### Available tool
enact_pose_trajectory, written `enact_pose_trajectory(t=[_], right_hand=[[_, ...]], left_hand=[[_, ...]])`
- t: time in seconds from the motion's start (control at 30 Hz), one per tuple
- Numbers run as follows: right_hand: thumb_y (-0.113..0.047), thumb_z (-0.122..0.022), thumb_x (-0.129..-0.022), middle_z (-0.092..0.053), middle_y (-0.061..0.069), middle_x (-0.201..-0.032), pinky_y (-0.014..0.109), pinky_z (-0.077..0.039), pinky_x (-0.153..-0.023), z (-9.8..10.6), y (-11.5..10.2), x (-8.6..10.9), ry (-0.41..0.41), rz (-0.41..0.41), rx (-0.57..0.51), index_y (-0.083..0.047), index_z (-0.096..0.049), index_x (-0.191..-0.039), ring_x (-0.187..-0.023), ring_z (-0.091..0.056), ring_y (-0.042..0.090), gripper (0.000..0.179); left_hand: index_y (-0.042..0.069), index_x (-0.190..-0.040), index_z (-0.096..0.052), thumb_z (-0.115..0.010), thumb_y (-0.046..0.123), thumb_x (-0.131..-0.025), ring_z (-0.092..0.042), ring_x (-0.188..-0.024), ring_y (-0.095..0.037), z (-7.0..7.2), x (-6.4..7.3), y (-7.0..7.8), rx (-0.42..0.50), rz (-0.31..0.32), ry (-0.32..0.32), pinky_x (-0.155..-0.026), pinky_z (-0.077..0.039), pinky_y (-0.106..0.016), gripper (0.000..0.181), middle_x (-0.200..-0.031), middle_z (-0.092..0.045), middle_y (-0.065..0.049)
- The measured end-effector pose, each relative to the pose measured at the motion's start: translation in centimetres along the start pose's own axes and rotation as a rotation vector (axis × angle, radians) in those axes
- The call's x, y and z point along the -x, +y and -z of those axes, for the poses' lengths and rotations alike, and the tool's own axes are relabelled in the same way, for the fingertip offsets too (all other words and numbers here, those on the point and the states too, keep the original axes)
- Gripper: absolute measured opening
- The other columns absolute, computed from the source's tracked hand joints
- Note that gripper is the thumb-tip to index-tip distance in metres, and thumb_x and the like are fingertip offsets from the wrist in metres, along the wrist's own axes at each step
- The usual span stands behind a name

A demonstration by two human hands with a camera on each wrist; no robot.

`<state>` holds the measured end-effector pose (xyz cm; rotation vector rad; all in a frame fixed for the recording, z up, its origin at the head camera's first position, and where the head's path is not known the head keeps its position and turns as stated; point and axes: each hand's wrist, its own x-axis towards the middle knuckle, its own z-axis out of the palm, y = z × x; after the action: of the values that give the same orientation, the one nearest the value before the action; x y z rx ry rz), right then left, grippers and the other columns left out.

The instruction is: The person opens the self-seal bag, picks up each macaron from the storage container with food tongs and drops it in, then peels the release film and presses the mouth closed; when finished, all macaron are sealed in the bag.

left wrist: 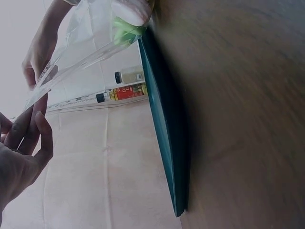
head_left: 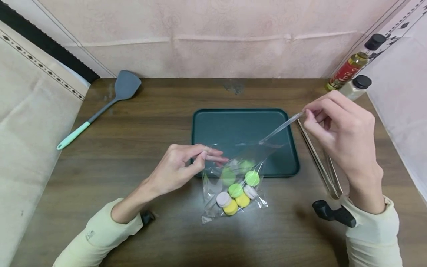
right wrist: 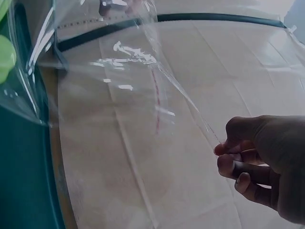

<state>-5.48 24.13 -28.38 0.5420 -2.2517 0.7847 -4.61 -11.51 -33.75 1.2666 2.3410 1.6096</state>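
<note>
A clear plastic bag [head_left: 213,207] holds several green, yellow and pale round discs [head_left: 235,190]. It hangs over the near edge of the dark green tray [head_left: 200,126]. My right hand [head_left: 347,129] pinches a corner of the bag's mouth between thumb and fingertips, drawing the film up and rightward into a taut strip [right wrist: 190,105]. At the mouth's left side, the fingers of my left hand [head_left: 181,163] reach out nearly straight, fingertips at the film. In the left wrist view, the left thumb [left wrist: 44,136] stands beside those extended fingers.
Metal tongs [head_left: 318,163] lie right of the tray, beneath the right hand. A spatula [head_left: 100,111] with a mint handle rests at the far left. A red-labelled oil bottle [head_left: 347,72] and a black-capped jar [head_left: 357,87] stand at the back right. Cloth hangs behind the table.
</note>
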Motion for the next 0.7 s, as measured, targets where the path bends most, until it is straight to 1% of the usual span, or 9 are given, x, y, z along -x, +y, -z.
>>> enact_pose_trajectory(t=[0.1,0.2,0.3,0.4,0.47,0.53,0.6,0.63,0.7], right_hand=[[-0.005,-0.061,-0.098,-0.067,0.014,-0.083,0.006,-0.033,-0.074,0.4,0.7,-0.3,0.003,-0.017,0.030,0.005,-0.077,-0.091,-0.079,-0.043,-0.011,0.019],[-0.004,-0.061,-0.097,-0.066,0.013,-0.082,0.006,-0.032,-0.074,0.7,1.5,-0.5,0.006,-0.035,0.066,0.006,-0.077,-0.092,-0.079,-0.041,-0.015,0.019],[-0.004,-0.062,-0.097,-0.062,0.006,-0.080,0.006,-0.031,-0.074,1.1,2.6,-0.5,0.004,-0.055,0.100,0.006,-0.077,-0.091,-0.079,-0.040,-0.017,0.019],[-0.003,-0.063,-0.096,-0.056,-0.005,-0.079,0.005,-0.030,-0.073,1.5,3.8,-0.5,-0.011,-0.083,0.140,0.005,-0.077,-0.090,-0.077,-0.038,-0.018,0.017],[-0.003,-0.064,-0.096,-0.053,-0.013,-0.080,0.005,-0.030,-0.072,1.8,4.7,-0.4,-0.030,-0.106,0.165,0.004,-0.076,-0.089,-0.075,-0.037,-0.019,0.016],[-0.003,-0.065,-0.095,-0.050,-0.023,-0.079,0.005,-0.030,-0.072,2.2,5.4,-0.4,-0.059,-0.128,0.188,0.003,-0.076,-0.089,-0.074,-0.037,-0.023,0.014],[-0.002,-0.065,-0.094,-0.048,-0.033,-0.079,0.005,-0.030,-0.070,2.5,6.1,-0.3,-0.096,-0.160,0.192,0.002,-0.077,-0.090,-0.071,-0.038,-0.026,0.013],[-0.001,-0.066,-0.094,-0.046,-0.038,-0.079,0.005,-0.030,-0.069,2.6,6.3,-0.2,-0.113,-0.173,0.192,0.002,-0.077,-0.090,-0.069,-0.038,-0.027,0.012],[0.000,-0.066,-0.093,-0.044,-0.045,-0.077,0.006,-0.030,-0.068,2.8,6.8,-0.1,-0.139,-0.204,0.194,0.002,-0.077,-0.091,-0.067,-0.039,-0.030,0.011]], left_hand=[[0.000,-0.126,-0.076,-0.052,-0.002,-0.107,-0.082,-0.105,-0.015,0.0,0.0,0.0,0.000,0.004,0.004,-0.041,-0.019,-0.022,0.031,-0.119,-0.083,-0.007],[0.001,-0.127,-0.076,-0.052,-0.003,-0.107,-0.081,-0.095,-0.009,0.1,0.0,0.1,-0.005,0.004,0.008,-0.042,-0.019,-0.022,0.031,-0.119,-0.084,-0.006],[0.001,-0.127,-0.076,-0.052,-0.003,-0.107,-0.077,-0.079,-0.005,0.1,0.0,0.2,-0.007,0.005,0.007,-0.042,-0.019,-0.022,0.031,-0.119,-0.084,-0.007],[0.000,-0.127,-0.076,-0.052,-0.003,-0.107,-0.077,-0.080,-0.005,0.1,0.0,0.3,-0.005,0.011,0.003,-0.042,-0.020,-0.022,0.031,-0.119,-0.084,-0.007],[0.000,-0.127,-0.076,-0.052,-0.003,-0.107,-0.079,-0.085,-0.005,0.1,0.0,0.3,-0.005,0.013,0.002,-0.042,-0.019,-0.022,0.032,-0.119,-0.083,-0.007],[-0.001,-0.126,-0.076,-0.052,-0.004,-0.106,-0.076,-0.077,-0.004,0.1,0.0,0.3,-0.003,0.013,-0.001,-0.041,-0.020,-0.022,0.031,-0.119,-0.083,-0.009],[-0.002,-0.126,-0.076,-0.052,-0.004,-0.106,-0.075,-0.075,-0.004,0.1,0.0,0.3,-0.001,0.010,-0.002,-0.040,-0.021,-0.022,0.031,-0.119,-0.083,-0.010],[-0.002,-0.125,-0.075,-0.052,-0.004,-0.106,-0.076,-0.076,-0.005,0.1,0.0,0.3,0.001,0.009,-0.002,-0.040,-0.021,-0.022,0.031,-0.119,-0.083,-0.011],[-0.003,-0.125,-0.075,-0.052,-0.005,-0.105,-0.076,-0.074,-0.008,0.1,0.1,0.2,0.006,0.008,-0.003,-0.039,-0.022,-0.023,0.030,-0.118,-0.083,-0.012]])
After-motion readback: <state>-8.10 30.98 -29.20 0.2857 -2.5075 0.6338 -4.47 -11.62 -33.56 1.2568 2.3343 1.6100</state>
